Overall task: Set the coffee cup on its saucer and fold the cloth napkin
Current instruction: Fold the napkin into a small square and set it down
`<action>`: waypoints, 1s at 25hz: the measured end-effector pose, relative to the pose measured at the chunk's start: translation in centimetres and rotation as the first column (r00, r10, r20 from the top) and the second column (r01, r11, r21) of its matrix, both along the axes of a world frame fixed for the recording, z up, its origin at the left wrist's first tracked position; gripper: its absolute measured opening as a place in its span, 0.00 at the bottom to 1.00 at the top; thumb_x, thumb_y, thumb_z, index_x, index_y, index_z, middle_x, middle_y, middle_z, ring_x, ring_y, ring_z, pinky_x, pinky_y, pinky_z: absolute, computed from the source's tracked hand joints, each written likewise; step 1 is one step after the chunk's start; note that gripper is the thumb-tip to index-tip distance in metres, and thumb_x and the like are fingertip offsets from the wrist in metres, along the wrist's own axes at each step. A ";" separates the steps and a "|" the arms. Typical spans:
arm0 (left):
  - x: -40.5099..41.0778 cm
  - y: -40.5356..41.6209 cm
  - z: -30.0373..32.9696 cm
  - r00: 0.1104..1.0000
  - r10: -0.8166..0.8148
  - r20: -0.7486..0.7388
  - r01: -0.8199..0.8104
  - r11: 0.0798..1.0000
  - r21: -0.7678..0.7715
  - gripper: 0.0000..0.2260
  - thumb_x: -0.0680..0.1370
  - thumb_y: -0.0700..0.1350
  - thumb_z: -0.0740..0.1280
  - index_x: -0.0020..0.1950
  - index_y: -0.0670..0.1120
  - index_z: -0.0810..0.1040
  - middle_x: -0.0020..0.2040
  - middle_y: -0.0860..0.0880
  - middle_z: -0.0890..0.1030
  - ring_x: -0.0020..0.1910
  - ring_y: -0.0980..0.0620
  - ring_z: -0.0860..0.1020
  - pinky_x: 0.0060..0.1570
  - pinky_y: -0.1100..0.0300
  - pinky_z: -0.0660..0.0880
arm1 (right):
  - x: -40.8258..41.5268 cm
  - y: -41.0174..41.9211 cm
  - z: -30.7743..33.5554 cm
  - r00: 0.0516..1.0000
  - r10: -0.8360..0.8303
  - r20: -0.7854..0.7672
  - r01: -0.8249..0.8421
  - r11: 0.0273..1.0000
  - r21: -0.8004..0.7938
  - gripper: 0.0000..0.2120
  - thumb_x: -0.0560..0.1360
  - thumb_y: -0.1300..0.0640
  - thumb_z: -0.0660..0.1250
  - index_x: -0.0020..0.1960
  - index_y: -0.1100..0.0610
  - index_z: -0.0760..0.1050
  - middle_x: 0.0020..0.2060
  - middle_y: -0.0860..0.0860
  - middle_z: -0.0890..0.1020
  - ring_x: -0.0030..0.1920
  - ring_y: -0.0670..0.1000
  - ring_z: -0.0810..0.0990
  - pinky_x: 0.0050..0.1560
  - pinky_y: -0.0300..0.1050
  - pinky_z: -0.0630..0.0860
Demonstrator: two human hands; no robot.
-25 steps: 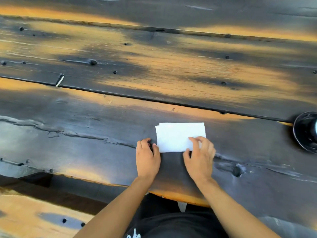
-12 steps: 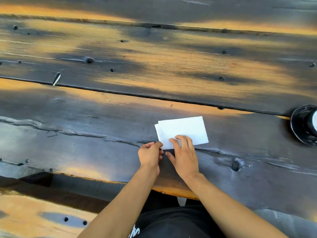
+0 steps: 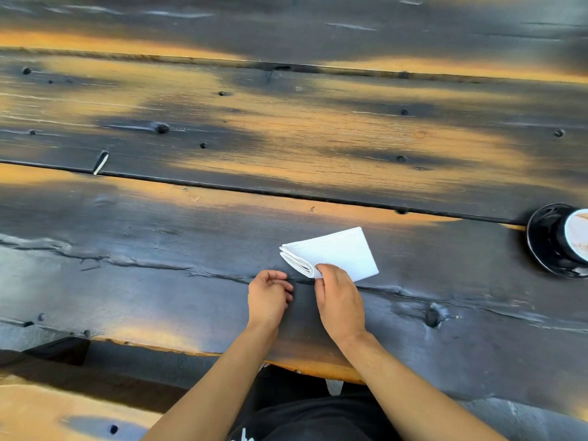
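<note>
Pinching the folded napkin's near corner, right hand's fingertips

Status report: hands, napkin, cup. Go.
Right hand pinching the folded napkin at its near corner. Left hand loosely curled, holding nothing. Cup on saucer, far right. Nothing in the way.

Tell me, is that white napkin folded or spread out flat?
Folded. The napkin is a small thick packet with stacked layers showing at its left edge, and the right hand pinches its near corner.
</note>
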State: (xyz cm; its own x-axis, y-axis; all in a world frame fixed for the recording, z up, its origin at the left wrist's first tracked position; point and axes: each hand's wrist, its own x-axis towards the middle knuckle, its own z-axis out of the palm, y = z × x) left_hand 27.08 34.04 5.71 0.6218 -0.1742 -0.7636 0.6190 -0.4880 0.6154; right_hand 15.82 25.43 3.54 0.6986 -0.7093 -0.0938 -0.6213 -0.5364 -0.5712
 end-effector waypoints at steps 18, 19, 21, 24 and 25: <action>4.7 3.0 -4.0 -0.196 -0.539 0.819 0.849 0.324 0.417 0.16 0.69 0.30 0.70 0.55 0.40 0.83 0.58 0.44 0.82 0.60 0.41 0.78 0.60 0.52 0.75 | -6.1 -3.1 -1.1 0.945 0.265 0.192 -0.290 0.950 0.116 0.24 0.70 0.75 0.65 0.59 0.52 0.72 0.64 0.50 0.79 0.67 0.48 0.74 0.67 0.43 0.72; 4.8 2.9 -4.1 -0.180 -0.540 0.822 0.856 0.325 0.401 0.17 0.68 0.29 0.70 0.55 0.40 0.83 0.56 0.45 0.83 0.58 0.42 0.78 0.59 0.54 0.76 | -6.2 -3.1 -1.2 0.947 0.258 0.189 -0.282 0.953 0.112 0.23 0.71 0.73 0.66 0.60 0.52 0.72 0.61 0.51 0.79 0.65 0.48 0.75 0.66 0.42 0.72; 4.9 2.6 -4.2 -0.096 -0.574 0.813 0.861 0.361 0.357 0.17 0.67 0.30 0.70 0.54 0.41 0.85 0.54 0.48 0.84 0.56 0.47 0.78 0.57 0.57 0.76 | -6.0 -3.3 -1.2 0.956 0.240 0.167 -0.263 0.956 0.132 0.18 0.74 0.68 0.66 0.61 0.54 0.74 0.59 0.52 0.80 0.62 0.47 0.75 0.65 0.41 0.71; 5.0 2.2 -3.9 0.131 -0.666 0.734 0.856 0.450 0.256 0.11 0.73 0.40 0.70 0.53 0.47 0.85 0.52 0.55 0.85 0.52 0.54 0.77 0.54 0.60 0.73 | -5.2 -3.6 -0.8 0.975 0.176 0.138 -0.202 0.959 0.201 0.13 0.80 0.56 0.60 0.61 0.57 0.77 0.57 0.50 0.81 0.58 0.47 0.77 0.61 0.39 0.72; 5.1 2.0 -3.7 0.194 -0.692 0.695 0.858 0.463 0.221 0.09 0.76 0.43 0.68 0.54 0.49 0.84 0.51 0.56 0.84 0.50 0.55 0.77 0.52 0.62 0.72 | -4.9 -3.6 -0.8 0.980 0.154 0.127 -0.180 0.957 0.226 0.15 0.81 0.53 0.58 0.61 0.57 0.77 0.56 0.50 0.81 0.57 0.48 0.77 0.60 0.40 0.72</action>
